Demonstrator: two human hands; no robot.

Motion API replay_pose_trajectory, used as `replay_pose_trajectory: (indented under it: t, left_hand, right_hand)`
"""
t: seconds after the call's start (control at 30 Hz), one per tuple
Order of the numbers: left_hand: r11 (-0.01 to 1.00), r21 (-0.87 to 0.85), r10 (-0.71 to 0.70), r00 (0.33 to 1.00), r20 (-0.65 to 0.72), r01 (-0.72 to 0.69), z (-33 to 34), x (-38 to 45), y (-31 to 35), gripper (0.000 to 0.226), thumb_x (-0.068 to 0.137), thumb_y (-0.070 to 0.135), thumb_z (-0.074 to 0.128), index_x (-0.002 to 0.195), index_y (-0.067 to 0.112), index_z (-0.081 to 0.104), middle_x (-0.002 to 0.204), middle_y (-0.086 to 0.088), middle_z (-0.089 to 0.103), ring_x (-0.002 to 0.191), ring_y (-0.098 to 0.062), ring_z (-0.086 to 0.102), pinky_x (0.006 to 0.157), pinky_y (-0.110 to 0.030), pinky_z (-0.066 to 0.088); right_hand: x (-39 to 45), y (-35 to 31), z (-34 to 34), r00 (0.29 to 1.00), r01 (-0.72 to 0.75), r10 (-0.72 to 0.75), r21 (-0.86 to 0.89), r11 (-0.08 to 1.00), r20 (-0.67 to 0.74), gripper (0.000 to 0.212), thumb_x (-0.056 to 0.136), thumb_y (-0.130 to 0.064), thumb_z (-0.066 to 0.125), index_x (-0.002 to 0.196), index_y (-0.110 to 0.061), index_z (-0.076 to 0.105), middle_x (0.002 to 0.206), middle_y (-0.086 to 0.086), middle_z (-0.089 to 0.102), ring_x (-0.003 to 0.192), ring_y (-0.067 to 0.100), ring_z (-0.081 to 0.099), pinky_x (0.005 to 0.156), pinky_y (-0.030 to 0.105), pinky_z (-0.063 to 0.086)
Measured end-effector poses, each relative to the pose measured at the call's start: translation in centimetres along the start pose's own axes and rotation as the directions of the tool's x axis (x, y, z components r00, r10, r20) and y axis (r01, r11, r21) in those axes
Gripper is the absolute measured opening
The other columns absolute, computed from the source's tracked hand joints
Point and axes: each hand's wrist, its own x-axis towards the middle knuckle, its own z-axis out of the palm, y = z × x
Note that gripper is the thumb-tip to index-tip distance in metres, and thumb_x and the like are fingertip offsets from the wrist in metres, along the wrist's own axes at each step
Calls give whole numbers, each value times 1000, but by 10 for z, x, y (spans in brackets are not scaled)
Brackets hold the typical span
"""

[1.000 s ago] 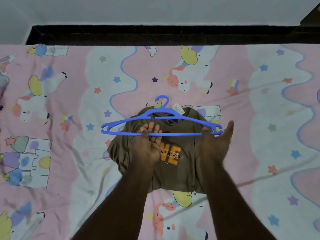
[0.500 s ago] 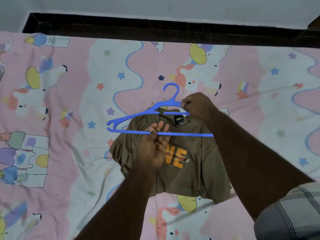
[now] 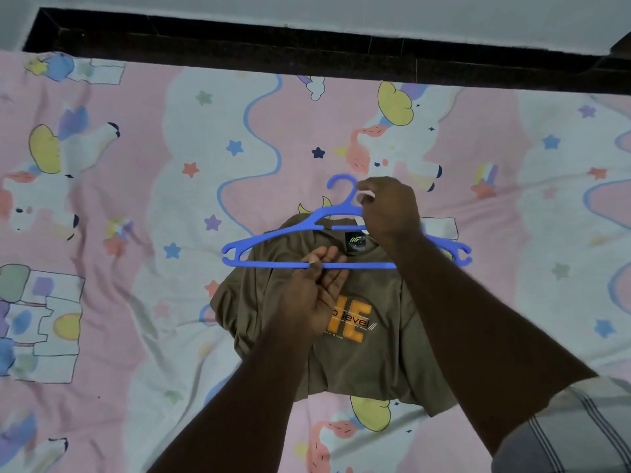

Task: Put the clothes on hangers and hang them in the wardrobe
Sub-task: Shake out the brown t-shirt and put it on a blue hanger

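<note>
An olive-brown T-shirt [image 3: 372, 363] with orange lettering lies flat on the bed, collar away from me. A blue plastic hanger [image 3: 273, 265] hovers over its collar, hook pointing away. My right hand [image 3: 389, 208] grips the hanger at the neck just below the hook. My left hand [image 3: 312, 295] holds the hanger's bottom bar near its middle, thumb over the bar and fingers under it. The hanger's right end shows past my right forearm.
The bed carries a pink and white unicorn-print sheet [image 3: 136, 233]. A dark bed frame edge [image 3: 307, 46] runs along the far side against a pale wall. No wardrobe is in view.
My right hand left the hanger's right end and moved up to grip it below the hook. The left hand kept its hold on the bottom bar. The camera shifted slightly.
</note>
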Motion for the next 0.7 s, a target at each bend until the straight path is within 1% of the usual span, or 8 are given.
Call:
replay_pose_trajectory:
  t: [0.07, 0.13, 0.23, 0.27, 0.33, 0.5, 0.6, 0.7]
  left_hand:
    - [999, -26, 24, 1000, 1, -24, 6, 4, 1, 28, 109, 14, 36, 119, 1, 58, 119, -14, 68, 107, -29, 68, 87, -37, 59]
    - [997, -63, 54, 999, -1, -54, 11, 10, 3, 25, 108, 13, 37, 115, 2, 59, 116, -14, 68, 107, -30, 67, 86, -37, 59]
    - [990, -116, 82, 997, 1, -82, 15, 16, 4, 23, 108, 12, 36, 113, 2, 57, 114, -14, 67, 103, -30, 66, 84, -38, 59]
    - [990, -118, 81, 997, 3, -80, 16, 16, 3, 23, 108, 11, 35, 113, 3, 57, 115, -15, 67, 104, -30, 66, 87, -39, 58]
    - [993, -94, 68, 998, 16, -67, 15, 16, 0, 23, 108, 11, 35, 113, 4, 56, 115, -14, 67, 108, -31, 64, 96, -42, 54]
    - [994, 82, 66, 997, 25, -68, 8, 17, 1, 22, 107, 16, 42, 117, 9, 60, 122, -9, 68, 111, -26, 67, 98, -40, 52]
    - [953, 297, 75, 996, -50, -57, 1, 21, 5, 17, 103, 15, 54, 114, 6, 64, 116, -13, 72, 107, -25, 71, 87, -34, 59]
    - [899, 423, 200, 965, -170, -112, -9, 30, 8, 10, 96, 9, 65, 105, 4, 68, 102, -16, 73, 91, -22, 74, 76, -29, 60]
  right_hand:
    - [-19, -11, 0, 990, -41, 60, 147, 988, -124, 21, 95, -8, 59, 109, -9, 75, 102, 0, 73, 94, 16, 66, 86, 20, 43]
    - [-47, -13, 7, 954, -213, 279, 415, 885, -106, 12, 93, -12, 63, 92, -11, 75, 80, -5, 70, 74, 11, 63, 74, 24, 51]
    - [-86, -4, 24, 753, -481, 637, 798, 362, 165, 5, 91, -13, 71, 87, -9, 72, 72, 5, 70, 68, 16, 65, 66, 27, 56]
    - [-91, -1, 30, 679, -496, 691, 849, 181, 250, 4, 90, -12, 72, 90, -8, 70, 78, 7, 72, 72, 18, 68, 69, 29, 58]
    - [-89, 4, 38, 626, -444, 709, 896, -18, 325, 9, 91, -10, 71, 98, -6, 69, 92, 11, 74, 82, 19, 74, 74, 31, 61]
    - [-69, 8, 41, 680, -405, 656, 914, -39, 329, 13, 97, -6, 61, 109, -1, 63, 101, 15, 72, 89, 24, 74, 74, 34, 63]
    - [-60, 19, 29, 708, -365, 641, 931, -26, 296, 11, 99, -3, 57, 108, 1, 61, 103, 16, 70, 94, 25, 72, 77, 34, 63]
    - [-46, 34, 14, 687, -353, 680, 936, 6, 255, 6, 98, -3, 58, 100, -2, 64, 100, 15, 72, 91, 25, 73, 77, 35, 63]
